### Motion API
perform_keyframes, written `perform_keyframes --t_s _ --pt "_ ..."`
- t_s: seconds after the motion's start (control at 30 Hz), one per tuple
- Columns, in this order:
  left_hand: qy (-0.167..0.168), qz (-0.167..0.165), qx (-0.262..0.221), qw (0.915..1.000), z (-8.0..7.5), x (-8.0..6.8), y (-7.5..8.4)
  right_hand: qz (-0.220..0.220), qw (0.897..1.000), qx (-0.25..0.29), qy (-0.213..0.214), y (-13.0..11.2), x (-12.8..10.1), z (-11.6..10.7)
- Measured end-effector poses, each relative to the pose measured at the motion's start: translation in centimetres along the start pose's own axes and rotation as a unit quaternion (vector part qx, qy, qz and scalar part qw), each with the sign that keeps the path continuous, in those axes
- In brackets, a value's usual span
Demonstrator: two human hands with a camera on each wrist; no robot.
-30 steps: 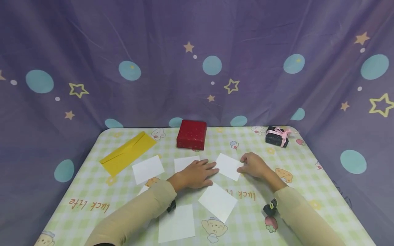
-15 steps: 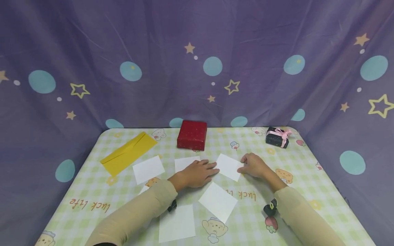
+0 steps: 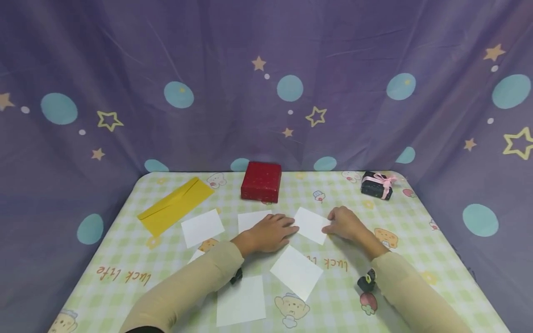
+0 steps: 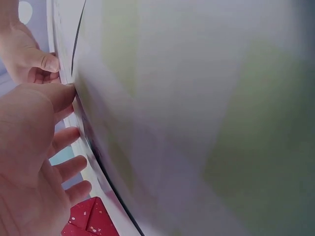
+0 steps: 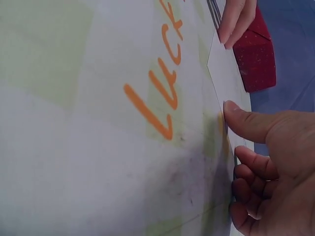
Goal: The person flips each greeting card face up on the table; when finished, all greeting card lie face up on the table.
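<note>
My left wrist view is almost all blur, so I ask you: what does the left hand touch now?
Observer: The left hand lies flat on the table, fingers straight, with the fingertips at the left edge of a white card.
Operator: I see a thumb at the top. Does it hold this card?
Observer: The right hand has its thumb on the card's right edge, with the fingers curled beside it. I cannot tell if it pinches.
Operator: What lies to the far left and right?
Observer: A yellow envelope at the far left, and a black box with a pink ribbon at the far right.
</note>
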State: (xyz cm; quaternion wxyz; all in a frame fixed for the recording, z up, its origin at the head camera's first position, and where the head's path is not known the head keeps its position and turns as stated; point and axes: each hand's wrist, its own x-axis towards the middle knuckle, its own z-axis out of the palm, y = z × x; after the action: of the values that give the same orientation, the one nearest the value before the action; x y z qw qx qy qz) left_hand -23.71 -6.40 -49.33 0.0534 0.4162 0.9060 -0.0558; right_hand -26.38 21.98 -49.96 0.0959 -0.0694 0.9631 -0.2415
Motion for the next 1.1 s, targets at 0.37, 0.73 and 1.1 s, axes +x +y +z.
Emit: perform_keyframes --t_s 0.37,0.73,1.1 --pt "-0.004 -0.005 -0.014 0.9999 -0.1 0.4 -0.2 0.038 0.999 0.033 -0.015 -0.3 -0.1 -0.1" --pt "-0.003 -0.002 -0.005 1.0 -0.1 0.4 0.1 0.013 0.999 0.041 -0.017 0.2 -0.1 -0.1" --pt "-0.004 -0.007 -0.011 0.9999 -0.3 0.0 0.2 0.012 0.996 -0.001 0.089 1.4 -1.3 1.9"
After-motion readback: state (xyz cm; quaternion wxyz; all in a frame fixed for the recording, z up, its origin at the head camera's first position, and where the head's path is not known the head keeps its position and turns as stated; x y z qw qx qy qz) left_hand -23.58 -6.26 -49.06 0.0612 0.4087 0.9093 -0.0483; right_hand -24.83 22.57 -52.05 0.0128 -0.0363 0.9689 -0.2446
